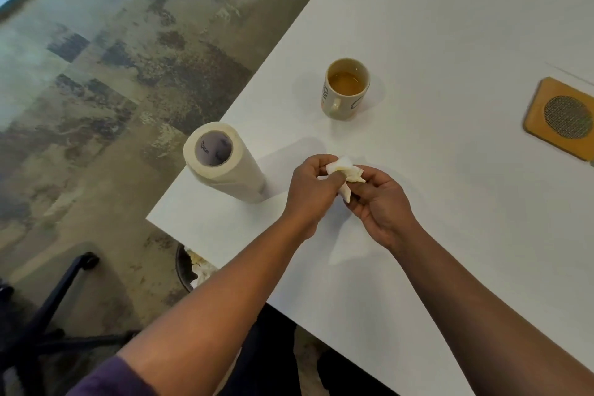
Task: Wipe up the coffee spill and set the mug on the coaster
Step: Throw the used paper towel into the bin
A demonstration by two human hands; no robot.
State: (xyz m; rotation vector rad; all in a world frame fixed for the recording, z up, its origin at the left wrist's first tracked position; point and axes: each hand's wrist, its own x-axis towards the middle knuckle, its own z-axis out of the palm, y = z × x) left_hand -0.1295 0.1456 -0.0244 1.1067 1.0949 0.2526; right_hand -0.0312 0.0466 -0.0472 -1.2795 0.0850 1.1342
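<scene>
Both hands are bunched around a crumpled paper towel wad (pixel 345 175) just above the white worktop (pixel 450 26), left hand (pixel 313 190) pinching one end, right hand (pixel 382 202) gripping the other. The mug (pixel 345 88), still with tan liquid in it, sits just beyond the wad. The coaster (pixel 562 117) is well off to the mug's right, and the towel roll (pixel 225 162) stands left of the mug, nearer the worktop edge.

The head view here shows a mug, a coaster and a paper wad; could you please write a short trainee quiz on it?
1. True or false: the mug stands on the coaster.
2. Which hands hold the crumpled paper towel? A) left hand only B) right hand only C) both
3. Fill in: the paper towel roll stands ___ on the table.

Key: 1 false; 2 C; 3 upright.
</scene>
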